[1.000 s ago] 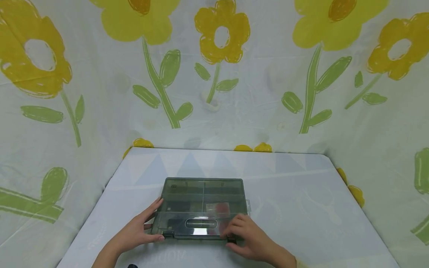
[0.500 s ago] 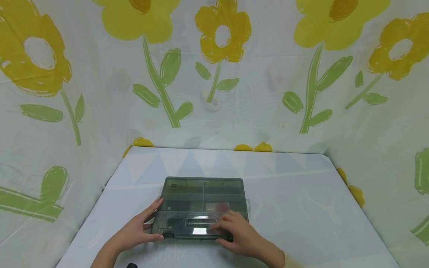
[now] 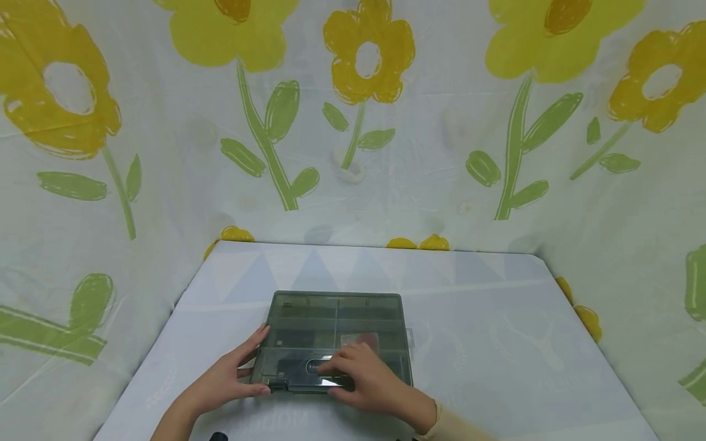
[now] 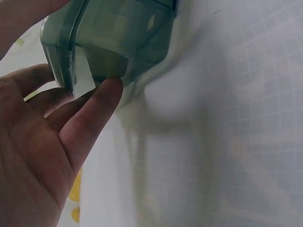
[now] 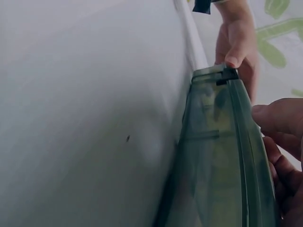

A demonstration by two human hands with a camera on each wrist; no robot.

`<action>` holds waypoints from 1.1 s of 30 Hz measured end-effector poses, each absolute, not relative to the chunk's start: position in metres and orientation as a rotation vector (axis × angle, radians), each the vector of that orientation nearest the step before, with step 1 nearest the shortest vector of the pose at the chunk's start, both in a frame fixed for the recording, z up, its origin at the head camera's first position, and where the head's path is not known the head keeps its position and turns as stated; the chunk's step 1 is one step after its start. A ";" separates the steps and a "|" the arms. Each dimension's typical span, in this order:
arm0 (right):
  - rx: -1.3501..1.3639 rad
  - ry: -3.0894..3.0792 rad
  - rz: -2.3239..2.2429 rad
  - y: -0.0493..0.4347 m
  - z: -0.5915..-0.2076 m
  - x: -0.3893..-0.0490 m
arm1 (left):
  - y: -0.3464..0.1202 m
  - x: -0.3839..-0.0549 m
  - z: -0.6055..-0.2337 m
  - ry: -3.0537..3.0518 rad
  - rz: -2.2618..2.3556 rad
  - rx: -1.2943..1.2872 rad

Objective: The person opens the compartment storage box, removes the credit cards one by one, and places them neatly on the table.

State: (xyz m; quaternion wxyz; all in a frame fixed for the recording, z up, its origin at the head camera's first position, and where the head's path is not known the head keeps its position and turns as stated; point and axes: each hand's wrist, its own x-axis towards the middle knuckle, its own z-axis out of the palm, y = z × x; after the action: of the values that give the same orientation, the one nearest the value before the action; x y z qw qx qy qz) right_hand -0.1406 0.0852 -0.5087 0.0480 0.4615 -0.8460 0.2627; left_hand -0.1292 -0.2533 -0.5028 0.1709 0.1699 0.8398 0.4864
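A translucent grey-green compartment box point(image 3: 309, 309) lies with its lid down on the table. My left hand point(image 3: 226, 373) rests against its left side, fingers nearly straight along the wall and thumb at the front left corner, beside a dark latch point(image 3: 279, 385). In the left wrist view, the fingertips touch the box's side wall point(image 4: 128, 42). My right hand point(image 3: 369, 380) is over the front part of the lid, fingers loosely bent across the recessed handle area; its thumb point(image 5: 270, 113) is right at the lid's edge. A small clear packet with something red point(image 3: 366, 339) shows through the lid.
A pale patterned cloth covers the table point(image 3: 485, 337). Flower-printed curtains point(image 3: 419, 184) enclose it at the back and sides. A small dark object point(image 3: 219, 437) shows at the bottom edge. A clear tab point(image 3: 410, 338) sticks out from the box's right side.
My right hand has moved left along the box's front edge, away from the right latch, and now covers part of the handle recess. The left hand and the box stay in place.
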 end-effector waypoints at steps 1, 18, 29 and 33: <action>1.416 -2.581 0.800 0.082 -0.509 -0.142 | -0.253 -0.129 -0.503 2.384 1.381 0.483; 1.526 -2.660 0.830 0.040 -0.501 -0.147 | -0.255 -0.129 -0.505 2.376 1.400 0.519; 1.639 -2.608 0.857 0.019 -0.497 -0.143 | -0.256 -0.131 -0.505 2.351 1.401 0.504; 1.611 -2.564 0.806 0.014 -0.501 -0.140 | -0.256 -0.131 -0.507 2.363 1.388 0.487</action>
State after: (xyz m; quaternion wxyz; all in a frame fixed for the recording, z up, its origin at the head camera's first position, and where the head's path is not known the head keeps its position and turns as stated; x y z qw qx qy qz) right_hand -0.1400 0.0143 -0.5012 0.0042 0.5140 -0.8183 0.2571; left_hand -0.1310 -0.2560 -0.5073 0.1781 0.1721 0.8355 0.4905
